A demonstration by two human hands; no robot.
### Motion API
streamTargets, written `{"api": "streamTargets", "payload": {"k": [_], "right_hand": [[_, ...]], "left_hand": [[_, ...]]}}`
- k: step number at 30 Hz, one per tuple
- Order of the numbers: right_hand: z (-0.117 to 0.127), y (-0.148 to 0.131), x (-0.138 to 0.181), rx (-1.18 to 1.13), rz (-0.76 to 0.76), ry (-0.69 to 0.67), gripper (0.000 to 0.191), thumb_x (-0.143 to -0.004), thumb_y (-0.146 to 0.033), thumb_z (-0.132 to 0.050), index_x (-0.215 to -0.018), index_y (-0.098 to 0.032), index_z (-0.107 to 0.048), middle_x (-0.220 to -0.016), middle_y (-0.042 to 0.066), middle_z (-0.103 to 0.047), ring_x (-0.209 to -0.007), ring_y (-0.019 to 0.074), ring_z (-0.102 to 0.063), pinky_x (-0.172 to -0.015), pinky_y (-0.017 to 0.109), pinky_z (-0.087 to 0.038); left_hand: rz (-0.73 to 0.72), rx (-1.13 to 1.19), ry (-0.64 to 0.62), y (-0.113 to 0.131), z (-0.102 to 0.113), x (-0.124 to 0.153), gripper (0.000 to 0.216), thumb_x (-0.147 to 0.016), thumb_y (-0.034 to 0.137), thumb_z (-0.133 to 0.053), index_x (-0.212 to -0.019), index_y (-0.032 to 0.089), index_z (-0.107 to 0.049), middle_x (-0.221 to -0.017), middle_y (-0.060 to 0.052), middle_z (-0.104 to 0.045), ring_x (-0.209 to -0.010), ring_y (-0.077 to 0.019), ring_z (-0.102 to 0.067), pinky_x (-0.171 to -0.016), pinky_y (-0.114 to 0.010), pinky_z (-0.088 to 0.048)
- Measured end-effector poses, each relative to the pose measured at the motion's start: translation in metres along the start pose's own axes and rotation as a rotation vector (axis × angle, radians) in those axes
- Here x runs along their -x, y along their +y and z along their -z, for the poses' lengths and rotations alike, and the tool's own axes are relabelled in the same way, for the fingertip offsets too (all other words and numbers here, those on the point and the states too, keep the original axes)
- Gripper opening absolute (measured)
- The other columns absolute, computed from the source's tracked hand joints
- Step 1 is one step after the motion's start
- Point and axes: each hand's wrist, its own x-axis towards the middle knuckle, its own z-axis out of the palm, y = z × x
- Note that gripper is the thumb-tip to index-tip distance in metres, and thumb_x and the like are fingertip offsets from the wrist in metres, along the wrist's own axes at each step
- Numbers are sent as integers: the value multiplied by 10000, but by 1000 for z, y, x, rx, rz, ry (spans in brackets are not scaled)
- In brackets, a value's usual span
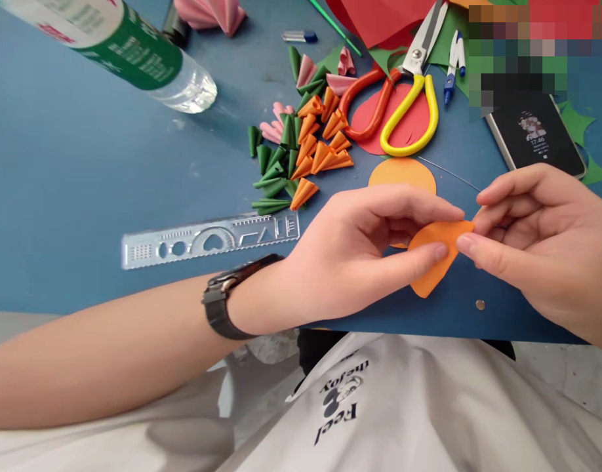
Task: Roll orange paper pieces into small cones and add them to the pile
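Observation:
A folded piece of orange paper is pinched between both hands just above the blue table's front edge. My left hand, with a dark watch on its wrist, grips the paper's left side with thumb and forefinger. My right hand pinches its right corner with closed fingertips. An orange paper circle lies flat on the table just behind my left hand. A pile of small folded orange, green and pink paper cones sits further back.
A clear plastic ruler lies left of my hands. Scissors with orange and yellow handles rest on red paper. A phone, a pen, a lying water bottle and green paper scraps fill the back.

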Motion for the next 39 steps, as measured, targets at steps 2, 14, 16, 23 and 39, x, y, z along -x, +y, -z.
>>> {"api": "streamTargets", "payload": {"k": [2,14,16,23,39], "right_hand": [[0,0,0,-21,9,-14,347,-749,-124,-1004,-960,-273,-772,-807,-59,-788,-617,109,-736,-480,169,-593],[-2,5,-3,-40,120,-90,372,-801,-91,-976,-1024,-284,-748,-802,-67,-821,-645,124,-786,-572,191,-660],[-3,5,-2,2,150,-90,395,-778,-101,-995,-1019,-285,-742,-810,-66,-822,-652,125,-790,-559,187,-658],[1,5,0,62,262,-117,352,-836,-64,-947,-1021,-306,-770,-817,-63,-799,-668,134,-776,-572,221,-680],[9,14,-8,262,379,-136,212,-926,-284,-941,-875,-277,-735,-1030,-2,-789,-1006,225,-746,-874,433,-619]], "left_hand": [[-20,-31,11,2,-1,1,209,-889,126,-857,-1082,205,-841,-1022,-19,-850,-870,-164,-824,-782,-255,-736],[49,-2,8,2,0,0,180,-898,167,-841,-1063,239,-842,-983,-10,-836,-825,-170,-813,-720,-258,-724],[46,11,-5,2,0,0,189,-897,150,-838,-1060,247,-835,-1012,-10,-848,-865,-174,-827,-766,-251,-735],[11,0,-114,3,3,-3,345,-862,114,-839,-1180,245,-815,-1171,-36,-856,-1065,-231,-853,-972,-294,-739],[-313,-412,41,1,18,-3,121,-907,277,-921,-964,240,-820,-1378,-119,-755,-1337,-310,-727,-1177,-485,-622]]}}
